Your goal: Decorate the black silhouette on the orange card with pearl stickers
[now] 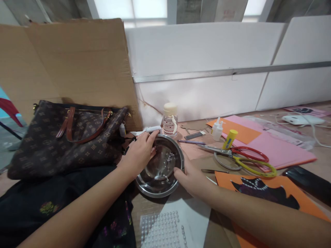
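A shiny steel bowl (165, 186) sits on the table in front of me with a few small pearl beads (169, 159) lying inside. My left hand (139, 153) rests on the bowl's left rim, fingers curled over the edge and into the bowl. My right hand (190, 177) grips the bowl's right rim, thumb on the edge. A white sheet of stick-on pearls (162, 230) lies just below the bowl.
A brown patterned handbag (67, 137) lies at left on dark cloth (51, 206). Right of the bowl are scissors (240, 156), a glue stick (229, 138), a small white bottle (217, 129), a capped jar (170, 120), pink and orange paper (279, 148), and an orange sheet with a dark cut-out (261, 189). Cardboard (67, 62) stands behind.
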A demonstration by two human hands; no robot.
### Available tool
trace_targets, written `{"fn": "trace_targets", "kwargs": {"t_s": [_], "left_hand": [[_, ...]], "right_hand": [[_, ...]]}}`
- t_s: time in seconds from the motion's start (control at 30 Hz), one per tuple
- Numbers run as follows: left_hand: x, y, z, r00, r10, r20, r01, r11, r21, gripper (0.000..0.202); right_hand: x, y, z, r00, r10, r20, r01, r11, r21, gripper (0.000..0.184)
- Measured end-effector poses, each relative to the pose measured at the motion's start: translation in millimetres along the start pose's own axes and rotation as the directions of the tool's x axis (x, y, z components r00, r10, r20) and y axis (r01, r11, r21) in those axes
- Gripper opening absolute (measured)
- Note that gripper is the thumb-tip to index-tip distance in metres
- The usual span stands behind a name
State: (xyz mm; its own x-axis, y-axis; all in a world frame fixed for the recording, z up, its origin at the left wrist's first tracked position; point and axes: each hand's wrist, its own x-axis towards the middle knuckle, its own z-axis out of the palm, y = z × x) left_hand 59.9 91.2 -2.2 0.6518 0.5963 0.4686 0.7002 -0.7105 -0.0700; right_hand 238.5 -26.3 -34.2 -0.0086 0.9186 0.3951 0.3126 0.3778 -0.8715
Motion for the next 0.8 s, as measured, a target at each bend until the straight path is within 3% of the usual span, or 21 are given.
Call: {"fn": "trace_targets", "kwargs": {"t_s": [0.27, 0.53, 0.67, 0.8], "left_hand": [[-1, 1, -2.6, 0.998, -0.009, 0.056, 0.005, 0.998, 0.061, 0.06], [-2, 2, 0.3, 0.992, -0.021, 0.124, 0.015, 0.999, 0.051, 0.059], [1, -3, -1.4, 0.987, 0.018, 0.16, -0.021, 1.0, 0.014, 0.042], [4, -9, -7.9, 0.982, 0.064, 0.18, -0.059, 0.998, -0.032, 0.039]], "right_hand": [[2, -6, -3, 0.996, 0.086, 0.019, -0.086, 0.996, 0.027, 0.075], [2, -4, -3, 0.967, 0.254, 0.02, -0.255, 0.962, 0.098, 0.072], [2, -2, -3, 0.969, 0.244, 0.042, -0.247, 0.957, 0.148, 0.074], [4, 0, -4, 0.971, 0.231, 0.059, -0.238, 0.953, 0.187, 0.075]]}}
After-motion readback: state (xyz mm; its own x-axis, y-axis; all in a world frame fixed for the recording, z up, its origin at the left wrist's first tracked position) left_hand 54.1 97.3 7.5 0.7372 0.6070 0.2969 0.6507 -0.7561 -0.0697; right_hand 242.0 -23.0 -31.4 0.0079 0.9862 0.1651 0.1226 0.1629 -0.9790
